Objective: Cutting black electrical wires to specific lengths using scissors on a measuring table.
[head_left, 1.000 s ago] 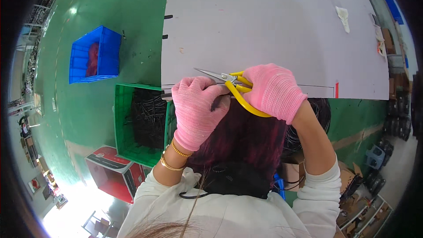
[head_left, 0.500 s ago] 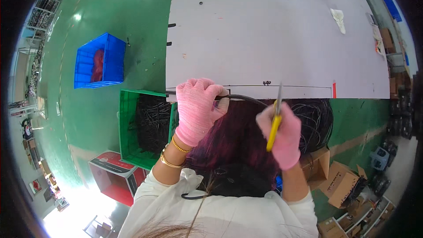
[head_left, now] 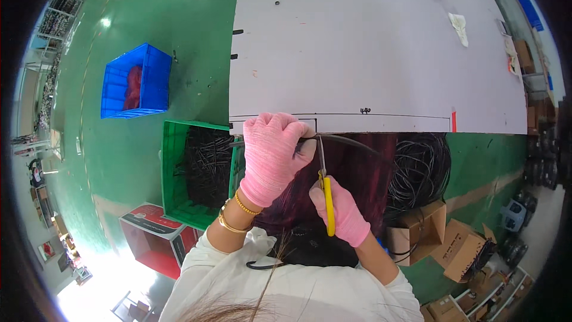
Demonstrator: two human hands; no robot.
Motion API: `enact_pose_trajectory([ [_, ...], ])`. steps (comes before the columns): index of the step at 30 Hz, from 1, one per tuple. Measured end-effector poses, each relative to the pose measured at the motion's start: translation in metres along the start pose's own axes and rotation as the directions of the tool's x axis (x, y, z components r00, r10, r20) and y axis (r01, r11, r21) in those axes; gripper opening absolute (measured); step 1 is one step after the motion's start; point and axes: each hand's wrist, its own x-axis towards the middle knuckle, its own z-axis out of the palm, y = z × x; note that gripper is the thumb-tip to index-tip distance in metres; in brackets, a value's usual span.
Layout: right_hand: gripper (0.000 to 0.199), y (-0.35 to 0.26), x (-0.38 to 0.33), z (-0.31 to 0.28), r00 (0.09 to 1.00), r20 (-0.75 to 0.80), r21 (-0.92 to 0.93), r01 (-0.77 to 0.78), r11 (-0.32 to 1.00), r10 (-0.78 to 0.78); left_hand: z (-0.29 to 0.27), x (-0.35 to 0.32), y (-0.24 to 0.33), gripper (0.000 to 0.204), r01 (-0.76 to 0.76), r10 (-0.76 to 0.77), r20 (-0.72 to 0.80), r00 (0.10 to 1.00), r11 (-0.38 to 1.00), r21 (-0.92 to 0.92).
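Note:
Pink-gloved, my left hand (head_left: 268, 158) is closed around a long black cable or tube (head_left: 357, 144), I cannot tell which, at the near edge of the white table (head_left: 369, 53). One short end sticks out to the left of the fist, and the rest curves away to the right. My right hand (head_left: 344, 214), also in a pink glove, grips yellow-handled scissors (head_left: 329, 203). Their blades point up and meet the black strand just right of my left fingers. Whether the blades are parted is too small to tell.
A green crate (head_left: 168, 173) of short black pieces stands left of my left forearm. A large black coil (head_left: 420, 170) hangs near the table's right side, above an open cardboard box (head_left: 430, 226). A blue crate (head_left: 158, 80) sits on the floor at left.
My right hand has brought the scissors left and nearer to my left hand, so the blades now reach the black strand. My left hand has shifted slightly and keeps its hold.

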Motion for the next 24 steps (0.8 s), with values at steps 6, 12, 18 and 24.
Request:
enact_pose_trajectory([
  [6, 0.011, -0.002, 0.001, 0.008, 0.997, -0.070, -0.027, 0.034, 0.999, -0.036, 0.000, -0.001, 0.001, 0.015, 0.002, -0.002, -0.017, 1.000, 1.000, 0.003],
  [12, 0.013, 0.014, 0.005, 0.013, 0.997, -0.074, 0.154, 0.003, 0.988, 0.008, -0.002, -0.002, 0.002, 0.019, 0.022, -0.023, 0.026, 0.999, 1.000, 0.014],
  [18, 0.019, 0.005, 0.002, 0.016, 0.994, -0.093, 0.151, -0.048, 0.987, 0.062, -0.009, -0.001, 0.001, 0.019, -0.011, 0.014, 0.048, 0.999, 0.999, -0.050],
  [24, 0.020, 0.001, -0.004, 0.013, 0.994, -0.112, 0.111, 0.031, 0.993, -0.019, -0.033, 0.014, 0.014, 0.030, 0.458, -0.244, 0.465, 0.851, 0.778, -0.430],
])
